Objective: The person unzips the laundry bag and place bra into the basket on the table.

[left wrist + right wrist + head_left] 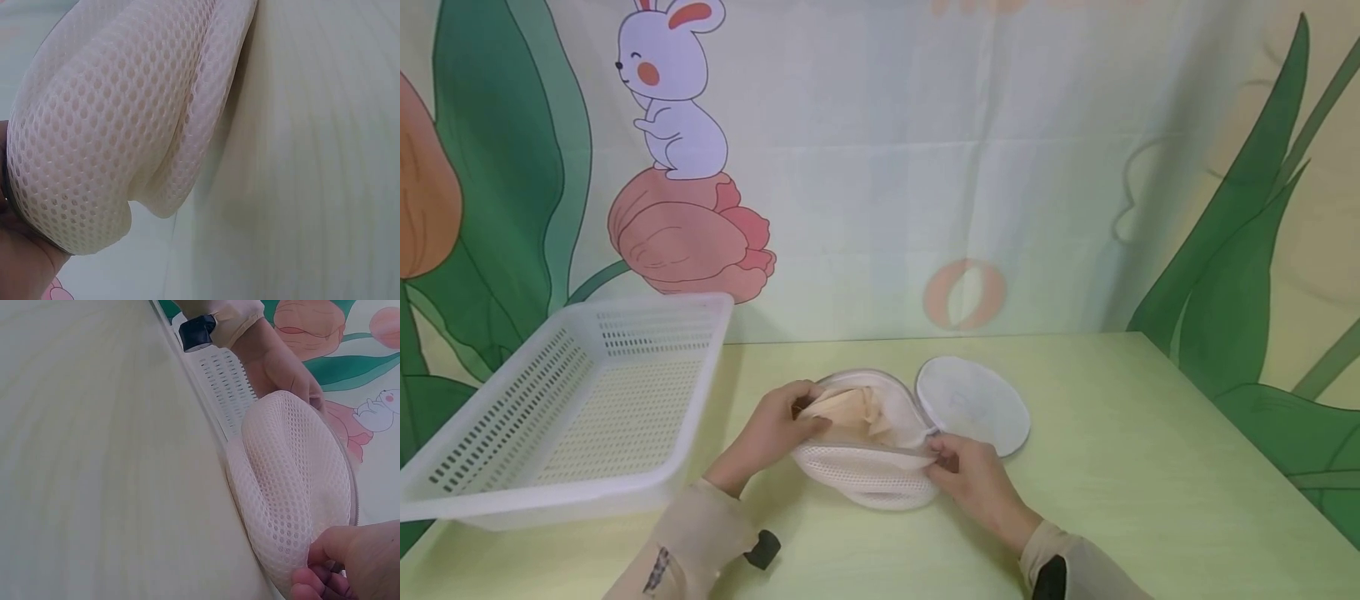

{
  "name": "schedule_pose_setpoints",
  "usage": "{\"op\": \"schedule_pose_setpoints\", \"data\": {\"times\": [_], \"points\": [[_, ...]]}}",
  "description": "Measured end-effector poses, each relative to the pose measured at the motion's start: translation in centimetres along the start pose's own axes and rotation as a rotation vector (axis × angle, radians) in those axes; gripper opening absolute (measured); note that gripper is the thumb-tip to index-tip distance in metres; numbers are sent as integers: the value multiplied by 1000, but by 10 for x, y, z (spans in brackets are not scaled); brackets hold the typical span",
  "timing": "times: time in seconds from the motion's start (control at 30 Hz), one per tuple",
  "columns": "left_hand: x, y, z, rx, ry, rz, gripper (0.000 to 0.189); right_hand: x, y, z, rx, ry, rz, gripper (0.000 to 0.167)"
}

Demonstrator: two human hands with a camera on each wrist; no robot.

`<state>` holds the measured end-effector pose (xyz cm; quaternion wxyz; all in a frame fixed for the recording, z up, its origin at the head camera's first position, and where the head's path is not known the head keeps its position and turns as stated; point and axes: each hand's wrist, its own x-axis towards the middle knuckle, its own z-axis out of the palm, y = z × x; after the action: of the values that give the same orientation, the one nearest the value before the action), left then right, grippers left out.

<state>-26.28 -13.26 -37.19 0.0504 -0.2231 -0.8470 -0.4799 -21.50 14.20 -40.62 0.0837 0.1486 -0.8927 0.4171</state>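
A white mesh laundry bag [872, 479] sits on the table with its round zippered mouth open and upward. Inside lies a crumpled beige cloth [846, 414]. My left hand [778, 429] grips the bag's left rim beside the cloth, thumb on the inner side; some of its fingers are hidden. At the right end of the rim, by the zipper, my right hand [973, 479] pinches the edge between thumb and fingers. Behind it a round white lid [973, 404] of the bag lies flipped back. Both wrist views show the bag's mesh side [106, 119] bulging and folded.
To the left stands a white plastic basket [681, 425] with slotted walls, close to my left forearm. The pale green table [1150, 467] reaches back to a printed curtain [865, 192] with a rabbit and flowers.
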Motion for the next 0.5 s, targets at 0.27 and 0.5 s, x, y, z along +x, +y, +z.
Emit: {"op": "schedule_pose_setpoints", "data": {"times": [0.27,0.5], "points": [[0,-2,-2,-95,-1,21,21,0,1,0,30,-8,6,20],[1,1,-5,-130,18,78,19,1,2,0,30,1,22,20]]}}
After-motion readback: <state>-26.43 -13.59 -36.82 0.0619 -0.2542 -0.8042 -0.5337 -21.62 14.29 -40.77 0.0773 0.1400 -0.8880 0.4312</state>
